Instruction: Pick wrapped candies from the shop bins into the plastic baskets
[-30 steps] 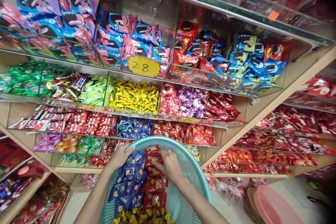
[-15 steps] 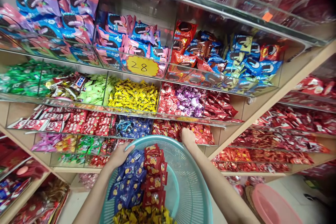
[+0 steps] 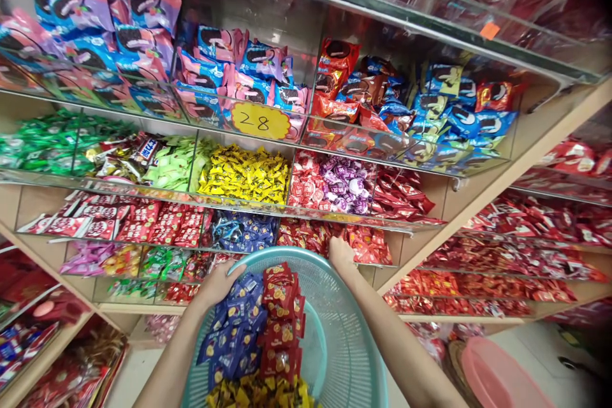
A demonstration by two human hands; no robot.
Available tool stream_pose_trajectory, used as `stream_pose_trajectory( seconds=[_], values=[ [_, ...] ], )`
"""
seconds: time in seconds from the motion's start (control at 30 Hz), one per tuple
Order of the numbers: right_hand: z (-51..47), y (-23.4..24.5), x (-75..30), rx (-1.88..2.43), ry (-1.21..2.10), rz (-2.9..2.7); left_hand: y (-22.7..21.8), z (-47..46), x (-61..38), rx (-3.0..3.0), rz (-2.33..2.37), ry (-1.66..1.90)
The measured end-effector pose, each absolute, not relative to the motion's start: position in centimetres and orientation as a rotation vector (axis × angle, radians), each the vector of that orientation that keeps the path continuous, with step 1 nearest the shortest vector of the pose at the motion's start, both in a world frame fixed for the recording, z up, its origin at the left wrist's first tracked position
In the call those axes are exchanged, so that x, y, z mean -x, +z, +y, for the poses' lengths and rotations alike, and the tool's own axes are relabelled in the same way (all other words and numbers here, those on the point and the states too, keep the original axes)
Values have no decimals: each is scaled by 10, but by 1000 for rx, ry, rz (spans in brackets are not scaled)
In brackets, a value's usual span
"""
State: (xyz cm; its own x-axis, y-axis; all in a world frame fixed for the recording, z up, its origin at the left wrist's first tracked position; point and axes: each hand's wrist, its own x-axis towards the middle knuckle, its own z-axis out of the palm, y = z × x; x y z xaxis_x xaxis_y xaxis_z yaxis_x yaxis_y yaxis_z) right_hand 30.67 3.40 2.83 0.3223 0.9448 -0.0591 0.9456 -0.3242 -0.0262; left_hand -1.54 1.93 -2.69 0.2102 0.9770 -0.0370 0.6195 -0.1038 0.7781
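My left hand grips the far rim of a teal plastic basket held low in front of me. Inside lie rows of blue sweet packets, red packets and yellow sweets. My right hand reaches past the rim into a shelf bin of red snack packets, fingers curled down among them; what they hold is hidden.
Clear-fronted shelf bins hold cookie packs with a yellow "28" tag, yellow sweets, green packets, blue packets and red wafers. More red goods fill shelves at right. A pink basin sits on the floor.
My right hand left the red packets in the basket and moved up into the shelf bin of red packets, where it now stays. The left hand and basket held still.
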Motion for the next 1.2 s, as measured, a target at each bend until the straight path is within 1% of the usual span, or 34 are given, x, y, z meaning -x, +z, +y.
stream_pose_trajectory(
  seconds=[0.27,0.37,0.47,0.6,0.7,0.87,0.93,1.07,1.13,1.2],
  values=[
    [8,30,-312,-2582,42,1999,-30,21,15,-1802,1508,695],
    [-6,29,-307,-2613,22,2128,-28,20,15,-1808,1502,683],
    [-24,28,-294,-2700,-119,2365,-27,20,16,-1794,1475,702],
    [-49,20,-269,-2682,-463,2652,-27,20,16,-1774,1461,726],
    [-62,9,-254,-2455,-693,2927,-25,20,15,-1768,1475,720],
    [-72,-7,-239,-2051,-892,3217,-21,19,14,-1842,1496,647],
    [-74,-12,-235,-2083,-926,3205,-19,19,15,-1855,1494,616],
    [-70,-16,-233,-2468,-942,3008,-19,20,15,-1864,1502,598],
    [-64,-14,-241,-2599,-881,2836,-19,20,15,-1859,1509,617],
    [-59,-10,-254,-2580,-723,2568,-21,21,15,-1841,1507,642]
  ],
)
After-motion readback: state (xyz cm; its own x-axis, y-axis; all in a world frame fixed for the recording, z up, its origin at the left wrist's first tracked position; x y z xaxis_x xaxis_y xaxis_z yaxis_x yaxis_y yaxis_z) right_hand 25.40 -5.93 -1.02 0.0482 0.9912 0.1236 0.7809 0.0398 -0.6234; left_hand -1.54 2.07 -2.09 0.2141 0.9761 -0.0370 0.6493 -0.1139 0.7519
